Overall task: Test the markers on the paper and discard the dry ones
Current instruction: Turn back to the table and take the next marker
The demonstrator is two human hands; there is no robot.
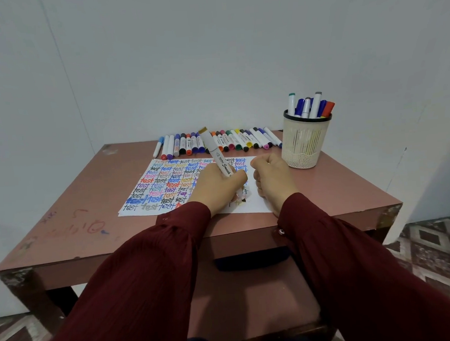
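- The marker (219, 158) in use is a white-barrelled pen with print along its side and a brownish cap on its upper end. It stands tilted over the right half of the paper (256, 204), with its lower end down at the sheet.
- The left hand (217, 188) is clamped around the lower part of the barrel, fingers wrapped near the writing end. The tip itself is hidden behind the fingers, so I cannot tell whether it touches the sheet.
- The right hand (272, 180) rests on the right edge of the paper, just beside the left hand but apart from it. Its fingers are curled into a loose fist, and I cannot tell whether anything, such as a cap, is inside.
- The marker looks light, stiff and smooth-sided, so it should not bend and needs little force. A low grip near the tip, as now, gives the most control. Pressing too hard could crush a felt tip.
- The paper is thin and could slide or crease, so the resting right hand probably helps to pin it. Its left part is covered with the word "test" in many colours.
- A row of markers (217, 143) lies side by side just beyond the paper's far edge.
- A mesh cup (305, 145) stands beyond the paper's far right corner, with several markers upright in it.
- The paper lies on a pinkish-brown surface (89, 205), towards its far side.
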